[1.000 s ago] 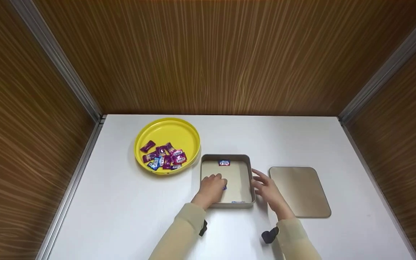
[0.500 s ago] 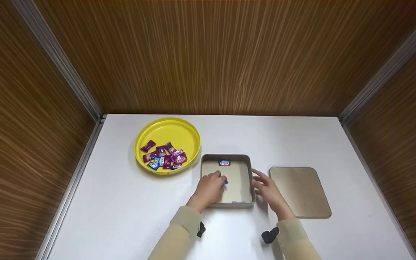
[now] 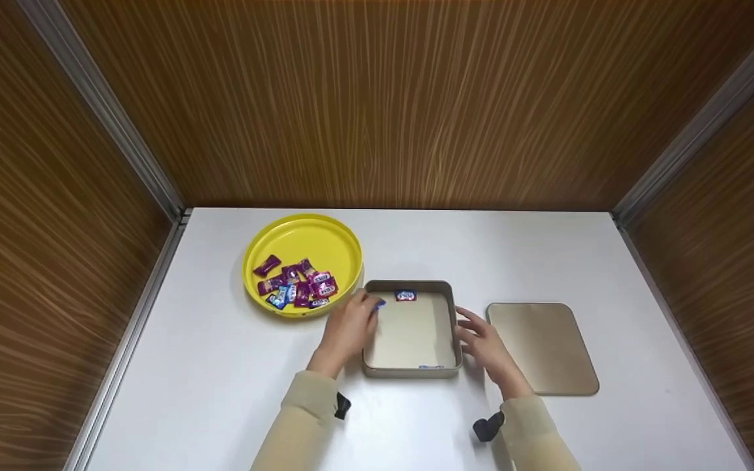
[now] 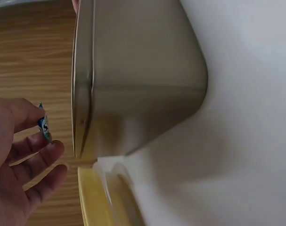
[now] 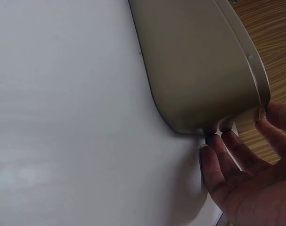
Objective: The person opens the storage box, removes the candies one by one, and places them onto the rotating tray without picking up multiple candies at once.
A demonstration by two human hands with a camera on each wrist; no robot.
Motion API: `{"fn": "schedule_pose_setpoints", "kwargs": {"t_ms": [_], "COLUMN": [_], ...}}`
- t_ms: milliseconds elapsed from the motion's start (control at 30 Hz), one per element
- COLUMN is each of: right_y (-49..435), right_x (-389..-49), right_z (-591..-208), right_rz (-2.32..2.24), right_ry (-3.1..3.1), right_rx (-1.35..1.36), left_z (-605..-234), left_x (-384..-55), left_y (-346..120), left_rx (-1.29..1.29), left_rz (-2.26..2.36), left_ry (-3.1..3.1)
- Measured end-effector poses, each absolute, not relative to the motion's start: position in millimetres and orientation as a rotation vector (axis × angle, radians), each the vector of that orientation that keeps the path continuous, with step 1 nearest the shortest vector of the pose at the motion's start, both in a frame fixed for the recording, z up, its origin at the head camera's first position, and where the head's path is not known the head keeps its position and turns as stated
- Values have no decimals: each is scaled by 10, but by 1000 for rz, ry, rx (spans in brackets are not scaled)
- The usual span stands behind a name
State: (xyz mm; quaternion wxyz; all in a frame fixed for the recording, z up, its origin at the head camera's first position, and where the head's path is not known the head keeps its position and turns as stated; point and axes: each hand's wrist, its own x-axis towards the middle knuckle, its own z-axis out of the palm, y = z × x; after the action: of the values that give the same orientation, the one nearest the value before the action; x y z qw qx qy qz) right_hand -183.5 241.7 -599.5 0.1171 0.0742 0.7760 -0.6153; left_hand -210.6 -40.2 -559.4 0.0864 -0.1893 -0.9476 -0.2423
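Observation:
My left hand is above the left wall of a square metal tin, pinching a small blue wrapped candy between thumb and fingertips. In the left wrist view the candy shows clear of the tin's side, with the other fingers loosely bent. Inside the tin lie a blue-and-red wrapped candy near the far wall and another candy, partly hidden by the near wall. At the tin's right side, my right hand touches the outer wall with extended fingers.
A round yellow tray stands to the left, behind my left hand, with several purple, pink and blue wrapped candies in it. Right of my right hand, a flat metal lid lies on the white table. Wood-grain panels enclose the table.
My left hand has risen from the middle of the tin and moved left to its left wall, carrying the blue candy. My right hand has stayed at the tin's right side.

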Motion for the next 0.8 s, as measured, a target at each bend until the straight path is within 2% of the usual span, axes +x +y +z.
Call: {"fn": "schedule_pose_setpoints", "kwargs": {"t_ms": [333,800], "right_y": [2434,2447], "right_x": [-1828,-1830], "right_z": [-5984,-6012], "right_rz": [-1779,-1784], "right_ry": [2275,2277], "right_rx": [178,174], "left_z": [-5607,-5709], "left_x": [-2228,-2336], "left_y": [-818,-1296], "left_rx": [-337,16], "left_rz": [-665,-833], "left_ry": [-2614,-2656]}}
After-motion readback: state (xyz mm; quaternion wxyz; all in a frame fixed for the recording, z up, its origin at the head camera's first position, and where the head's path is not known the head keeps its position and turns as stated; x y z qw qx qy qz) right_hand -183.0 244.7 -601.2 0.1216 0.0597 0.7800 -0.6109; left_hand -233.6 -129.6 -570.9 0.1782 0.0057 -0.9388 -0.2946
